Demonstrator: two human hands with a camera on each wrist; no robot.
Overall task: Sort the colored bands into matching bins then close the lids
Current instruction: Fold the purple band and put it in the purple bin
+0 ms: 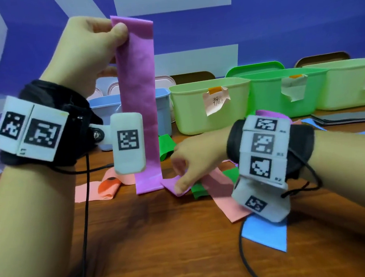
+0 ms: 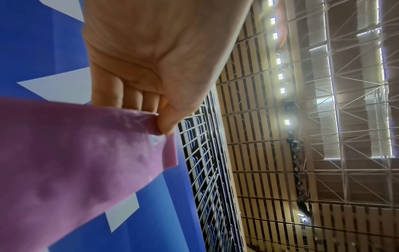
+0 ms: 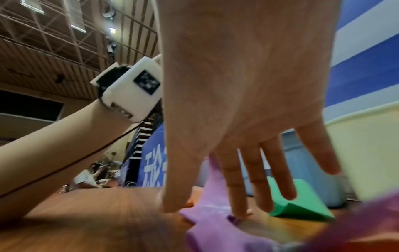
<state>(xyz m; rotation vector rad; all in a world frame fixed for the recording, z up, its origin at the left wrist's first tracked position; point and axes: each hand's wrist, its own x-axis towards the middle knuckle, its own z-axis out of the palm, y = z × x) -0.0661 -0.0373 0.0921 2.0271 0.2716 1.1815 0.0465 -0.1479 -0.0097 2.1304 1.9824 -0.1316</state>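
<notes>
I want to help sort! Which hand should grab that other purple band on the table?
Probably the right hand: its fingers already touch the purple band on the table. The left hand is busy pinching the hanging purple band up high.

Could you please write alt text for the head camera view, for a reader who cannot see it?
The left hand pinches the top of a purple band and holds it up so it hangs to the wooden table. The right hand reaches down to a second purple band among pink, green and blue ones. Open green bins and a blue bin stand behind.
</notes>
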